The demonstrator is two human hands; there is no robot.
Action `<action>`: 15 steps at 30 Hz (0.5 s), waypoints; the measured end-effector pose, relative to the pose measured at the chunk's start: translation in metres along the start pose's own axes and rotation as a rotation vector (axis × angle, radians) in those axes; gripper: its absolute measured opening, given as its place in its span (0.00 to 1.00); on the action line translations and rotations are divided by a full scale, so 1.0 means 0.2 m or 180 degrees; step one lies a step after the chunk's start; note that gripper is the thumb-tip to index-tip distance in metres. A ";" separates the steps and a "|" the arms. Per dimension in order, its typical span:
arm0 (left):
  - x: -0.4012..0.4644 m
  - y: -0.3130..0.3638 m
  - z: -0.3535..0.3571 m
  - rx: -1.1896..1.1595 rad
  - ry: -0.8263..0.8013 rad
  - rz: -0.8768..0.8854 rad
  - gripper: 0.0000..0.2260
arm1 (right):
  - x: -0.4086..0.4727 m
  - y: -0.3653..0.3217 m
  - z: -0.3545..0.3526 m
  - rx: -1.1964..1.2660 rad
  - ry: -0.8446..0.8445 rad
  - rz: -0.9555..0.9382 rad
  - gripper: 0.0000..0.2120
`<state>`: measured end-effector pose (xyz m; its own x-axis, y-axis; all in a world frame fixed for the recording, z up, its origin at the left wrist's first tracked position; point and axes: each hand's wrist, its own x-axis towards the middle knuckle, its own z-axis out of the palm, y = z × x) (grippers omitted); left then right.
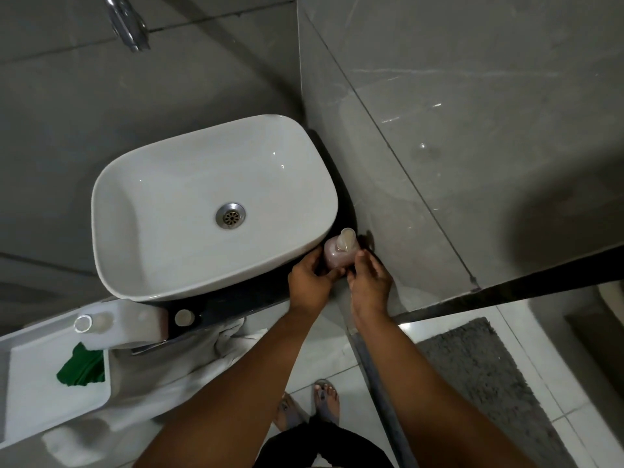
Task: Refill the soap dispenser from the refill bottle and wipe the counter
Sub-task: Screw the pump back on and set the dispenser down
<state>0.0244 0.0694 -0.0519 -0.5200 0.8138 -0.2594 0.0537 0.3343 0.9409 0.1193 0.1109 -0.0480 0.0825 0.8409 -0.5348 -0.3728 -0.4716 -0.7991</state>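
Dispenser (339, 253) first, because both hands are on it: it stands on the dark counter (243, 300), wedged in the corner between the basin (212, 204) and the wall (439, 146), pump head up and upright as far as I can judge. Nearest me, I see two feet in sandals (309, 405) on the pale floor tiles, a grey mat (486, 376) off to the right, and both forearms reaching forward. Coming in on my left, a white tray (50, 383) with a green cloth (81, 366) lying in it, and just beyond that a white jug (118, 324), its round mouth open at the top, lying on the counter's near edge. A round cap (184, 317) sits on the counter right beside it, and a white towel (233, 336) hangs below the edge. Now the hands: my left hand (309, 276) curls round the near left side of the pinkish body, my right hand (369, 276) grips the near right side, thumb up against it, fingertips of the two almost meeting in front. The basin is white, drain (230, 215) dead centre. Farthest up, the chrome tap (126, 23) pokes out from the grey tiles.
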 end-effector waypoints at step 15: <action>-0.56 -0.25 -0.97 -0.0380 0.1003 -0.1052 0.17 | -0.55 0.28 0.30 -0.0581 -0.0709 0.0729 0.18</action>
<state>-0.0858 -0.1305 -0.0267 -0.7271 0.4828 -0.4880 -0.2470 0.4793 0.8422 0.0345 0.0069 -0.0177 -0.1947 0.7358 -0.6486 -0.1856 -0.6770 -0.7122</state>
